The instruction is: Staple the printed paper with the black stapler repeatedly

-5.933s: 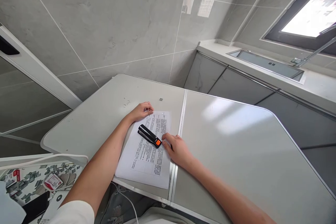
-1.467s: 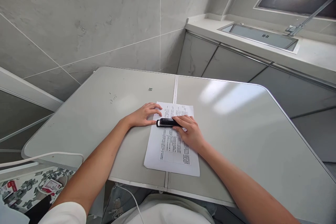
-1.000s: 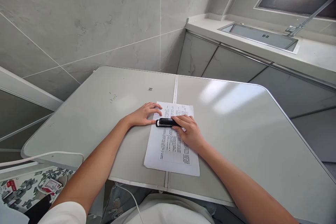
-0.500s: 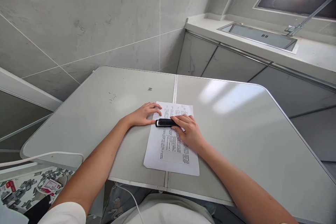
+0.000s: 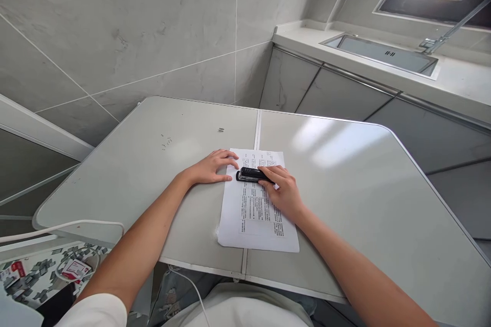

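Note:
My right hand grips a black stapler from its right end. The stapler lies crosswise over the upper part of a printed sheet, with a gap showing between its upper arm and base. Whether more sheets lie beneath the top one is hard to see. At the paper's upper left edge rests my left hand, fingers spread and thumb apart. Its fingertips touch the page, close to the stapler's left end.
The folding table has a seam down its middle. Two small strips of staples and scattered loose staples lie at its back left. A white cable crosses the left corner. Behind on the right is a counter with a sink.
My right hand has drawn the stapler slightly to the right, away from my left thumb, and the stapler's arm now stands apart from its base. The paper has shifted a little rightward.

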A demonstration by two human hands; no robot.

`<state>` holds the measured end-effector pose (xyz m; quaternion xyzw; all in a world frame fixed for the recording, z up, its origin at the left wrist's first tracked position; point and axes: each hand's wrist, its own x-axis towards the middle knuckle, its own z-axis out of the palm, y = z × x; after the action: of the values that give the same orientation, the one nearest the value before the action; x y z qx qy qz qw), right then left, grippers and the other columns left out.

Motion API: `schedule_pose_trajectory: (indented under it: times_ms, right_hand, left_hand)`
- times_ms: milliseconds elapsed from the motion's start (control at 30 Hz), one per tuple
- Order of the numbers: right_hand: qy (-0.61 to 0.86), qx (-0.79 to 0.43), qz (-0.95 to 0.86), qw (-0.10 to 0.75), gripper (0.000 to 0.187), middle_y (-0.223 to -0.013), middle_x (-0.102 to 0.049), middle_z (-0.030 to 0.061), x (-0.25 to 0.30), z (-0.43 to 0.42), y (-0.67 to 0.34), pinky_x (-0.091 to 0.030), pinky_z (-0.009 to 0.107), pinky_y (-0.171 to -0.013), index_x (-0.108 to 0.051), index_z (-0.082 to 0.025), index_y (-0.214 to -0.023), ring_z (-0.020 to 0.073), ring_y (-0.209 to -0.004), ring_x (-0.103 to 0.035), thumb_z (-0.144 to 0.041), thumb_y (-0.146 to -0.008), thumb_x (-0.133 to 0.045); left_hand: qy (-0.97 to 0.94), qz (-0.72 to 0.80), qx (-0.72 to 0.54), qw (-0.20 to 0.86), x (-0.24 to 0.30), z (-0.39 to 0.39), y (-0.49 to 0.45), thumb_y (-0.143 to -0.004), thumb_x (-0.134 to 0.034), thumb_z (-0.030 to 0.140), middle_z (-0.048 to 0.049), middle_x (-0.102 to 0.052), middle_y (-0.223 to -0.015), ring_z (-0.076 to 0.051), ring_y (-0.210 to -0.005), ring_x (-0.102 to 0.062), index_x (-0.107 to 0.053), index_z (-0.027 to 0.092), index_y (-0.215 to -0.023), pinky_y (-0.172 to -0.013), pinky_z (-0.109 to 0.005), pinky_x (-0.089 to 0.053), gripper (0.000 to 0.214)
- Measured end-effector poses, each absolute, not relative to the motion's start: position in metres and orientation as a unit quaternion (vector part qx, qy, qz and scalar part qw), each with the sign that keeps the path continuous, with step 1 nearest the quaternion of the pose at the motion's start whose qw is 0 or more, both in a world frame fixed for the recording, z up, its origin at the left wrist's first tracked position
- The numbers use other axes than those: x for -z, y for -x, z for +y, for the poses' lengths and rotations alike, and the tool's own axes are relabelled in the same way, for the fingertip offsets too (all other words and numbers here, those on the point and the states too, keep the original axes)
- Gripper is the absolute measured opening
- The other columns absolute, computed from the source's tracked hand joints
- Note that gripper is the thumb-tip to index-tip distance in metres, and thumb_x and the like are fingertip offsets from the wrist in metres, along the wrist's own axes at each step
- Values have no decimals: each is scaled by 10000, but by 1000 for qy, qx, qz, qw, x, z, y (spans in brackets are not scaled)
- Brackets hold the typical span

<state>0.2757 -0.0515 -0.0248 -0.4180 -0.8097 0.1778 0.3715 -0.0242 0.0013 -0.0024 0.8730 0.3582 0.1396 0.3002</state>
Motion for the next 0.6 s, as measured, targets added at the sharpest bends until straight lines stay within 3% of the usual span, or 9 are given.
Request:
schedule_pose_trajectory:
  times_ms: [200,367,500,600]
  right_hand:
    - [420,-194,-796,391,317,-1147,-717,73,24,-49,-274,-552,484,-907,-686,-294,-1280,268,-1012,-642,-221,-1000,-557]
    - [435,-230,-772,403,320,-1201,-653,88,24,-47,-273,-586,431,-860,-691,-293,-1282,252,-1046,-650,-242,-993,-564]
    - [439,-212,-769,414,336,-1209,-629,91,20,-46,-273,-563,455,-902,-690,-299,-1295,252,-1051,-625,-295,-963,-640]
    - [471,-145,-730,474,199,-1089,-610,85,15,-47,-275,-540,419,-811,-774,-275,-1103,217,-903,-599,-310,-969,-631]
  left_hand:
    - [-873,351,-144,307,2,1,25,-896,-715,426,-52,-545,-1465,-312,-1384,-464,-706,325,-1204,-1182,-516,-346,324]
    - [-876,358,-153,286,4,-1,21,-869,-746,481,-63,-566,-1429,-321,-1380,-462,-707,307,-1179,-1185,-522,-332,358]
    - [-870,386,-164,261,6,-5,8,-871,-733,525,-64,-593,-1368,-309,-1316,-492,-708,283,-1129,-1140,-494,-376,355]
    - [-864,406,-179,237,10,-6,0,-868,-734,521,-59,-625,-1315,-301,-1260,-518,-717,263,-1040,-1135,-497,-364,310]
